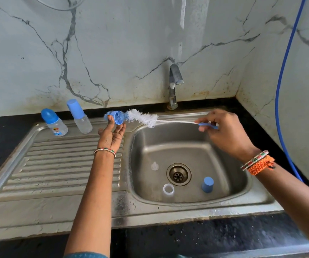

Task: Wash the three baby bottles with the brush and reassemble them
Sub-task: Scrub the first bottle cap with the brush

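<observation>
My left hand (pixel 112 134) holds a small blue bottle ring (pixel 117 117) between thumb and fingers, above the drainboard's right end. My right hand (pixel 222 130) pinches the blue handle of the bottle brush (pixel 143 119), whose blue and white bristles pass through the ring. Two capped baby bottles stand at the back of the drainboard: a squat one with a print (pixel 55 123) and a taller one (pixel 81 118). In the sink basin (pixel 230 175) lie a clear teat (pixel 154 166), a white ring (pixel 168 189) and a blue cap (pixel 207 184).
The steel tap (pixel 174 84) rises behind the basin, with no water running. The ribbed drainboard (pixel 60 168) spreads to the left. A blue hose (pixel 284 81) hangs down the right wall. The drain (pixel 178 174) sits mid-basin. Black counter surrounds the sink.
</observation>
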`<action>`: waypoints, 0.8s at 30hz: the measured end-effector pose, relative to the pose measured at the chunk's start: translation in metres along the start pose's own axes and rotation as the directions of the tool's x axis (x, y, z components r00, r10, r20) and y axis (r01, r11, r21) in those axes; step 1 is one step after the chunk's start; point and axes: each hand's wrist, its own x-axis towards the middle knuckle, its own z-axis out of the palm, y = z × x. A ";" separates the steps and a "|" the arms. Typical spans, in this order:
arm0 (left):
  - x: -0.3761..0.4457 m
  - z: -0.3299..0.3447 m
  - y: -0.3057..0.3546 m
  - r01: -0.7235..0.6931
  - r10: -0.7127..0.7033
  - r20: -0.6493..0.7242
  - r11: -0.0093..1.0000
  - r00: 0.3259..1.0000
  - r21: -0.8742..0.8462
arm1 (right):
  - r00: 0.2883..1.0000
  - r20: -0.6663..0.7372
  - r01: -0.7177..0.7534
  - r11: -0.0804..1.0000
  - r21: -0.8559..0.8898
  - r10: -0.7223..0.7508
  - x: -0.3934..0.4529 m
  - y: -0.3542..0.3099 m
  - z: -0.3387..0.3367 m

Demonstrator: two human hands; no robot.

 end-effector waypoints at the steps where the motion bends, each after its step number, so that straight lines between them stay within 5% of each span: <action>1: -0.001 0.001 0.000 -0.003 0.002 0.020 1.000 1.000 0.023 | 1.000 0.026 -0.008 1.000 -0.006 0.008 0.000 0.000 -0.001; 5: -0.003 -0.003 0.000 -0.038 0.018 0.119 0.985 0.993 0.167 | 0.990 0.082 -0.108 0.993 -0.055 0.113 0.001 0.001 -0.003; 10: -0.002 -0.006 0.003 -0.040 0.011 0.137 0.977 0.991 0.211 | 0.897 0.359 -0.245 0.966 -0.082 0.258 0.004 -0.007 -0.008; 20: -0.004 -0.002 0.002 -0.013 0.016 -0.067 0.999 0.998 0.043 | 0.994 0.045 -0.088 0.976 -0.200 0.099 -0.001 -0.015 -0.001; 24: -0.005 0.000 0.003 -0.016 0.017 -0.065 1.000 0.998 0.019 | 0.926 0.261 -0.224 0.953 -0.205 0.274 0.008 -0.012 -0.006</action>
